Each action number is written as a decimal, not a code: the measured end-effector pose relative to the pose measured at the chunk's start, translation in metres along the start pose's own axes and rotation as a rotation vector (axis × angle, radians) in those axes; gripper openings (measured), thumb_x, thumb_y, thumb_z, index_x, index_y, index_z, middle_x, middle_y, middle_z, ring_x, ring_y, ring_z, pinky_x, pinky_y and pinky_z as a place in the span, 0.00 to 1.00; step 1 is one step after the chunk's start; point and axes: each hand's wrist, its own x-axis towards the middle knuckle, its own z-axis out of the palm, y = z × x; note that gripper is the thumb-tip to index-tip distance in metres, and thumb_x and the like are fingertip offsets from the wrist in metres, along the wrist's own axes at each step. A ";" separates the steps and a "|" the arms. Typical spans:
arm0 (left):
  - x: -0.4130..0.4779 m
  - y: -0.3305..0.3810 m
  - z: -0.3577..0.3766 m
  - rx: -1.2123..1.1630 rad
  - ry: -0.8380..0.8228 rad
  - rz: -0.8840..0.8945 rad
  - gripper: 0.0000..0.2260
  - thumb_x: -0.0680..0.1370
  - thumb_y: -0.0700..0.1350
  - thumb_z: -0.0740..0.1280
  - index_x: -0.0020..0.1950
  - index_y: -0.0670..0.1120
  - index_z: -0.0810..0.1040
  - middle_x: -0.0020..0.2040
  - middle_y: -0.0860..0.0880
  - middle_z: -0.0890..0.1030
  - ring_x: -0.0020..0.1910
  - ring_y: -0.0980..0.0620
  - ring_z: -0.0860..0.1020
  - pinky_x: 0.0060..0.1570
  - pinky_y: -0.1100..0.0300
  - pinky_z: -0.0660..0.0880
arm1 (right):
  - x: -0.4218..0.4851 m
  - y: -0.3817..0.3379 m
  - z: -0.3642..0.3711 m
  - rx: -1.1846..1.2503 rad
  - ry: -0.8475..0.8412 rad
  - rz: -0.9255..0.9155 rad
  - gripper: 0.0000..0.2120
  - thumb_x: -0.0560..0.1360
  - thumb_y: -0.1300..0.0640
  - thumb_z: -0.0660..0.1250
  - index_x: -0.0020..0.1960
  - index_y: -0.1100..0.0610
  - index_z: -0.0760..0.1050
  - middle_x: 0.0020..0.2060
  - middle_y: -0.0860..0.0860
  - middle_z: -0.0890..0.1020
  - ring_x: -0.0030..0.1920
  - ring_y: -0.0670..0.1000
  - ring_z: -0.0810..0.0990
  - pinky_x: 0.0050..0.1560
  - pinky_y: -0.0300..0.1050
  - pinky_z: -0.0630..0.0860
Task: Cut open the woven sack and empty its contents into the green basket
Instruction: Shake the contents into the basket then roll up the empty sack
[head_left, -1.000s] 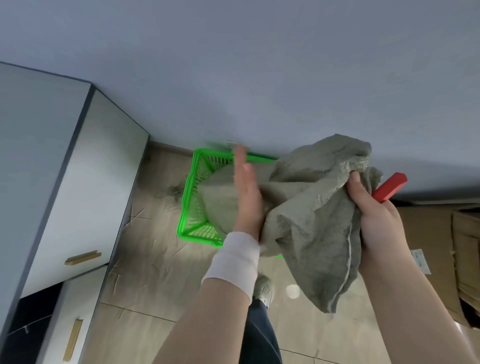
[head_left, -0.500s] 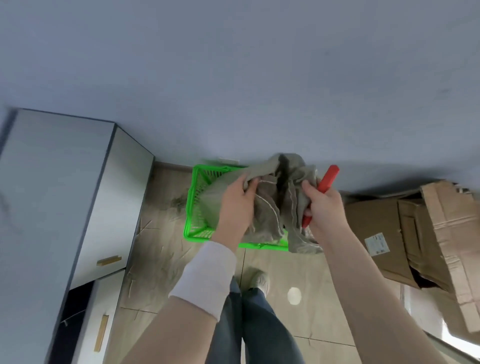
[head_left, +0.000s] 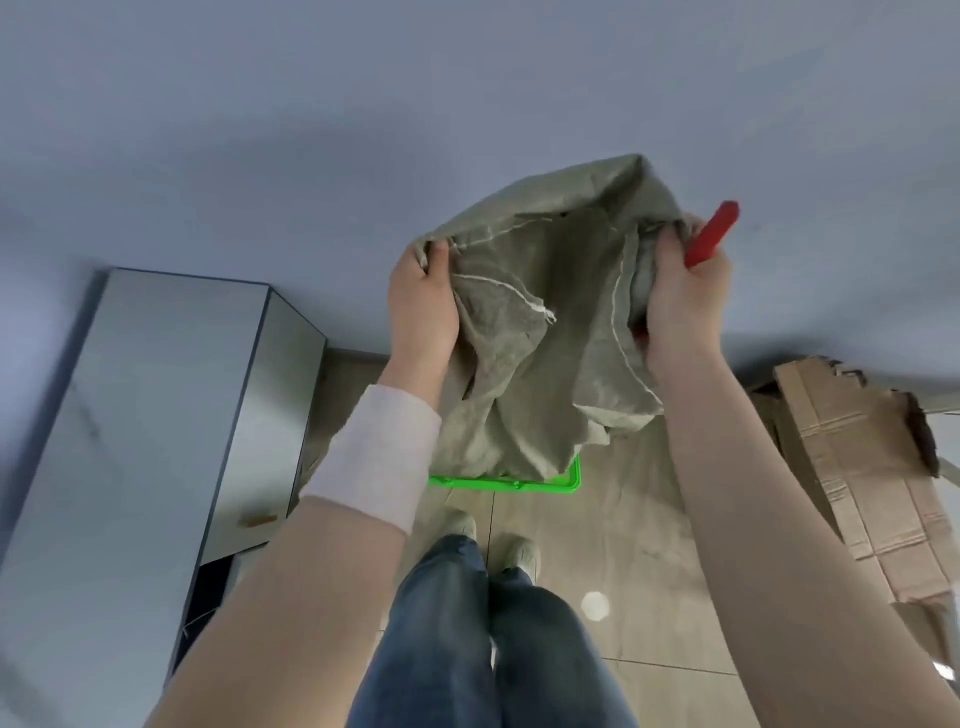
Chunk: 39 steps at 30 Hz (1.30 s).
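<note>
Left hand (head_left: 423, 301) and right hand (head_left: 685, 301) clench a grey-green woven sack (head_left: 540, 322), right also gripping a red-handled cutter (head_left: 711, 234). It hides the green plastic basket (head_left: 519, 484) at six o'clock; contents may miss.

Lighting soft and even; shadows faint. One round glare spot (head_left: 595, 605) on the floor (head_left: 649, 519). Wide-angle bending at edges; left cabinet (head_left: 156, 415) slightly blurred.

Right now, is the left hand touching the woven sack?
Touching. The head view shows the left hand gripping the upper edge of the woven sack, with the fabric bunched under its thumb and no gap between them.
</note>
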 end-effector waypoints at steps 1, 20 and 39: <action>-0.001 0.000 0.001 0.013 -0.024 -0.034 0.09 0.81 0.45 0.57 0.50 0.43 0.76 0.49 0.48 0.79 0.53 0.48 0.78 0.51 0.60 0.71 | -0.001 0.000 0.001 -0.062 -0.030 0.041 0.07 0.77 0.58 0.58 0.44 0.52 0.74 0.33 0.45 0.75 0.36 0.46 0.75 0.45 0.44 0.72; 0.019 0.015 -0.021 0.157 -0.127 -0.125 0.13 0.80 0.47 0.58 0.57 0.41 0.75 0.57 0.42 0.79 0.57 0.43 0.76 0.61 0.48 0.71 | 0.003 -0.009 -0.027 -0.292 0.022 -0.001 0.15 0.75 0.49 0.64 0.60 0.52 0.72 0.36 0.42 0.76 0.41 0.50 0.76 0.47 0.47 0.72; 0.021 0.013 -0.063 0.706 -0.219 -0.099 0.15 0.75 0.40 0.64 0.60 0.36 0.67 0.55 0.37 0.75 0.55 0.37 0.74 0.46 0.53 0.68 | -0.011 -0.027 -0.044 -0.651 0.003 -0.107 0.09 0.76 0.52 0.63 0.42 0.57 0.69 0.32 0.50 0.73 0.39 0.57 0.73 0.33 0.46 0.63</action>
